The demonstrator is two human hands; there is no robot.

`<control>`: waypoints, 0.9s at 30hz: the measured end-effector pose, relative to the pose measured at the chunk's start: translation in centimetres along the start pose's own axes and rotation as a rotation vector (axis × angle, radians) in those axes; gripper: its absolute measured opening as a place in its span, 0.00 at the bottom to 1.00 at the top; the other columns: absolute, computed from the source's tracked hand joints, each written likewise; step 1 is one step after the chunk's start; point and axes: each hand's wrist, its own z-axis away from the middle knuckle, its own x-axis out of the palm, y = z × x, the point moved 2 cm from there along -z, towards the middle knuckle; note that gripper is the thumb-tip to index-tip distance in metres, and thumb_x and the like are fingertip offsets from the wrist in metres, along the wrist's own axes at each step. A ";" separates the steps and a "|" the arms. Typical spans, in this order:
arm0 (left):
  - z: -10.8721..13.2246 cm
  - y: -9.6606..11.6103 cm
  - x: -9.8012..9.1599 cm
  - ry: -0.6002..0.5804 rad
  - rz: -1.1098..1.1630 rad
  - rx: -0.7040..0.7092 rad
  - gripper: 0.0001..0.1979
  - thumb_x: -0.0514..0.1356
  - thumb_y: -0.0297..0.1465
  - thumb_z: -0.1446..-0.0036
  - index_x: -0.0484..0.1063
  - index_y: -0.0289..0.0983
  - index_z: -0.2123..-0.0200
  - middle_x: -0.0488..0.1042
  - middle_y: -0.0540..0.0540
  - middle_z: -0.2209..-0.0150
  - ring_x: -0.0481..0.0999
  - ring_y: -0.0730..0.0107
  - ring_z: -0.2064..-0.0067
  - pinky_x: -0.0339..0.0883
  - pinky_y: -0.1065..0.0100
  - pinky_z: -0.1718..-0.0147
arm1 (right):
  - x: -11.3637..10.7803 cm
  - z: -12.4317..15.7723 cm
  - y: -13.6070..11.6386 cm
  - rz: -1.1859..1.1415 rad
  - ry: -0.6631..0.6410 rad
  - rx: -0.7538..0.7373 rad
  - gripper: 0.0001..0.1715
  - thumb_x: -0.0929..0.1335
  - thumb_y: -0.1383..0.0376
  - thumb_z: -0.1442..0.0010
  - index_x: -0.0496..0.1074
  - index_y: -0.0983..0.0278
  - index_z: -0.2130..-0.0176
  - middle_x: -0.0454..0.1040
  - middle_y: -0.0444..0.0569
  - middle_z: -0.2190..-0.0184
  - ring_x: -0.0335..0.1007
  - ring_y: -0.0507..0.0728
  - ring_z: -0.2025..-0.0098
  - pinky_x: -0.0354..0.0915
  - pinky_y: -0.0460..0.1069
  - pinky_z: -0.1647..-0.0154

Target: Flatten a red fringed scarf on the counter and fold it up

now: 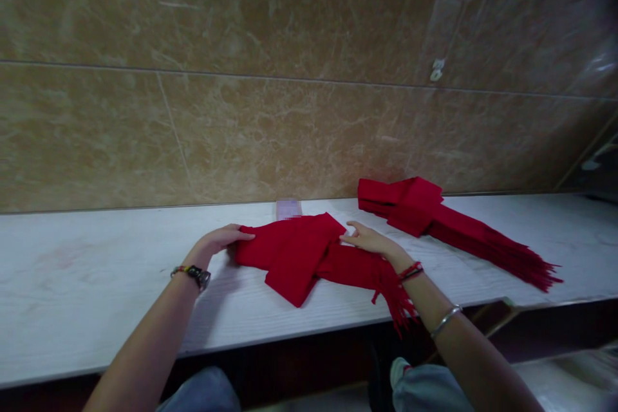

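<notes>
A red fringed scarf (294,251), folded with one band crossing over it, lies on the white table in front of me. My left hand (226,238) grips its left end, thumb on top and the other fingers hidden underneath. At the right corner of the crossing band is my right hand (367,238), thumb and forefinger apart; whether the fingertips touch the cloth I cannot tell. The scarf's fringe (398,299) passes below the right wrist and hangs over the front edge.
Several red scarves (420,206), it seems, lie stacked to the right, bound by a crossing band, fringes pointing right. A small pale purple rectangular item (288,208) sits behind the near scarf. The narrow white table (96,270) runs along a brown marble-tiled wall (251,135).
</notes>
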 end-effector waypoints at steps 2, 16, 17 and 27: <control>0.2 -0.4 -0.3 -0.030 0.048 -0.033 0.21 0.65 0.42 0.67 0.73 0.35 0.69 0.77 0.45 0.66 0.74 0.61 0.64 0.65 0.69 0.70 | -0.2 -1.9 0.5 -0.038 0.034 0.117 0.37 0.64 0.54 0.46 0.57 0.74 0.44 0.66 0.64 0.50 0.65 0.61 0.52 0.61 0.51 0.55; -2.5 -0.1 -2.1 0.531 0.200 0.235 0.29 0.61 0.35 0.55 0.62 0.35 0.48 0.71 0.40 0.57 0.72 0.60 0.57 0.65 0.63 0.60 | 0.8 -12.8 -2.4 -0.179 0.158 0.007 0.16 0.61 0.71 0.46 0.70 0.69 0.58 0.75 0.52 0.63 0.71 0.54 0.62 0.64 0.46 0.63; -2.7 -0.2 -2.1 0.627 0.071 0.177 0.29 0.60 0.33 0.54 0.60 0.34 0.47 0.69 0.37 0.54 0.71 0.58 0.55 0.65 0.60 0.58 | 0.9 -13.2 -2.8 -0.163 0.190 0.013 0.17 0.61 0.72 0.46 0.70 0.69 0.56 0.74 0.54 0.60 0.70 0.55 0.59 0.64 0.47 0.61; -1.9 2.9 3.8 0.205 -0.563 0.444 0.15 0.54 0.36 0.47 0.72 0.35 0.59 0.74 0.41 0.62 0.73 0.60 0.60 0.64 0.66 0.59 | 3.8 -5.5 -5.1 0.105 0.015 -0.293 0.26 0.66 0.61 0.47 0.64 0.67 0.49 0.67 0.56 0.50 0.64 0.59 0.50 0.58 0.52 0.49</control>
